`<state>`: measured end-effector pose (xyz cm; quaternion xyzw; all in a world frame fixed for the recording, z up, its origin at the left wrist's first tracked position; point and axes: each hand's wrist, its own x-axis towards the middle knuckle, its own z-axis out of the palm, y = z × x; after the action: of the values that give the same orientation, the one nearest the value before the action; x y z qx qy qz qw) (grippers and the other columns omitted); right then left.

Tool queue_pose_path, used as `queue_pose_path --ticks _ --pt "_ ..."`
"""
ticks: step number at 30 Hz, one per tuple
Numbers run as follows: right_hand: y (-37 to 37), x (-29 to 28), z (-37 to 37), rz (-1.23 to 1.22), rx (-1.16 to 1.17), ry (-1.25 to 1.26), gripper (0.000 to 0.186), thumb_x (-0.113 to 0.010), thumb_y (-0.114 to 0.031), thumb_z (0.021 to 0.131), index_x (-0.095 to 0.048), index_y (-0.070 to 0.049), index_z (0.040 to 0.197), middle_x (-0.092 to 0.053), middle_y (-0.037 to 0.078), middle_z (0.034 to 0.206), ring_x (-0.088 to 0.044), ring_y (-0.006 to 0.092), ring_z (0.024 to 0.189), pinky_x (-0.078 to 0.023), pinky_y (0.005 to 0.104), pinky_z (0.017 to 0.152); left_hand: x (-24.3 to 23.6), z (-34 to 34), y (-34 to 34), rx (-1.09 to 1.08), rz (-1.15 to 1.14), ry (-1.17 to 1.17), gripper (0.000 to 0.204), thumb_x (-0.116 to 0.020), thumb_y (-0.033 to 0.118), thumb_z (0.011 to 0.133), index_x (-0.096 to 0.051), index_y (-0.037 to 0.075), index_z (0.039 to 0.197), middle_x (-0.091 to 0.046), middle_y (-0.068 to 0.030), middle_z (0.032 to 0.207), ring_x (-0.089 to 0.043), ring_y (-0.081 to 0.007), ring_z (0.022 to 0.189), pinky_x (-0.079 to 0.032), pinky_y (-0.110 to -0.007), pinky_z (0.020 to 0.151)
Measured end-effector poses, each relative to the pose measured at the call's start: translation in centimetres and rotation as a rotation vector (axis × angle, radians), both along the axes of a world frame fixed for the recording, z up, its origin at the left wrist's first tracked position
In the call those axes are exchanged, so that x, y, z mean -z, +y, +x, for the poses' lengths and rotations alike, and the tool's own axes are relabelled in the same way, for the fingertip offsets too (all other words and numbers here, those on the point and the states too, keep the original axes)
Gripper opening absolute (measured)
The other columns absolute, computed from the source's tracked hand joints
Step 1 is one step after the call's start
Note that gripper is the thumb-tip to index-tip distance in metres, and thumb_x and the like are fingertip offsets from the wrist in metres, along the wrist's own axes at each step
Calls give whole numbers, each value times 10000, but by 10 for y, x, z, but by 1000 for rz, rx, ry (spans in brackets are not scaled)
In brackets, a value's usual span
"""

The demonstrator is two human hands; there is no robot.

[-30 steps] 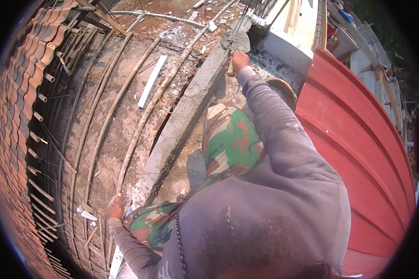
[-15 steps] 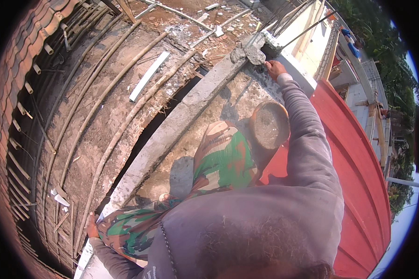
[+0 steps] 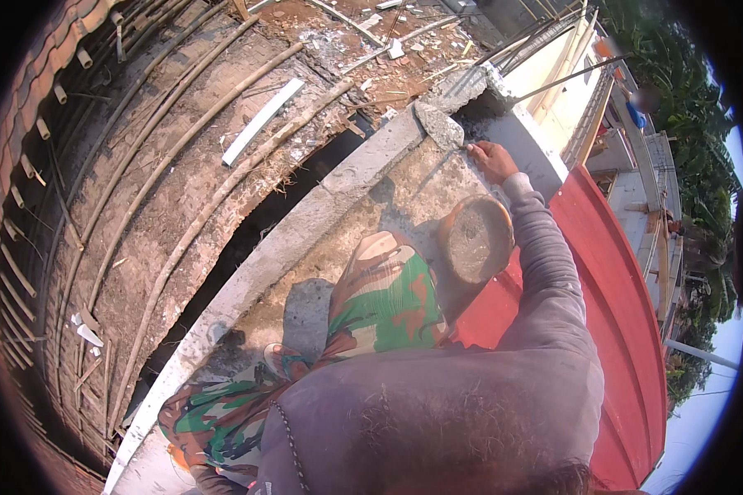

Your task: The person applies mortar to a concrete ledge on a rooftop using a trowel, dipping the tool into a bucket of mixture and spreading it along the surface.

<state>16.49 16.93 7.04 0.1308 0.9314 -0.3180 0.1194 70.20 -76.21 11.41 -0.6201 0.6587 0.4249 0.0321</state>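
Observation:
My right hand (image 3: 493, 162) is closed around the handle of a trowel (image 3: 439, 125). Its grey, mortar-coated blade lies against the top of a narrow concrete wall (image 3: 305, 213), near the wall's far end. Just below that hand, a round orange-brown bowl (image 3: 444, 235) holds wet grey mortar (image 3: 479, 239). Down at the lower left, the left sleeve (image 3: 217, 482) shows beside my camouflage-clad knee (image 3: 215, 421). My left hand is almost wholly hidden there, and its fingers cannot be made out.
A dark gap (image 3: 215, 305) runs along the wall's left side. Beyond it lie bamboo poles (image 3: 223, 177) over a dirt-covered surface and a white strip (image 3: 262, 122). Red metal sheeting (image 3: 603, 330) slopes off to the right. A thin rod (image 3: 565, 78) juts out past the wall's end.
My right hand and the trowel have come nearer, the blade shifting back along the wall top. My left hand, earlier visible on the wall's edge by the knee, has moved down mostly out of sight.

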Motion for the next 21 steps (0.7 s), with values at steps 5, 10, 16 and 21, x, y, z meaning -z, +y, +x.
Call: queue_pose_path --ticks 5,10,16,21 --pt "74 8 -70 160 142 1 465 -535 -530 1037 -688 -93 1079 -562 18 704 -511 188 563 -457 385 545 1 -15 18 -9 31 13 658 -556 493 1041 -560 -62 1397 -665 -173 1284 -663 -254 1126 -535 -364 931" --pt "94 -19 -128 120 386 -215 438 -480 -538 1049 -635 -137 1134 -568 35 753 -512 190 565 -457 395 516 -7 -12 26 -24 22 23 656 -551 495 1043 -558 -53 1403 -665 -173 1284 -662 -254 1123 -531 -368 937" --pt "65 -14 -113 -140 503 -170 451 -488 -520 1051 -645 -100 1106 -532 25 724 -480 175 547 -430 370 500 -7 7 28 -32 17 -2 652 -545 498 1045 -556 -42 1410 -665 -173 1285 -660 -255 1119 -527 -372 944" --pt "-21 -52 -9 -399 412 -166 400 -555 -425 1054 -645 -35 1053 -544 27 742 -516 147 566 -445 320 506 -2 -12 19 19 31 -16 649 -539 500 1046 -554 -33 1416 -665 -173 1285 -658 -256 1115 -523 -376 949"
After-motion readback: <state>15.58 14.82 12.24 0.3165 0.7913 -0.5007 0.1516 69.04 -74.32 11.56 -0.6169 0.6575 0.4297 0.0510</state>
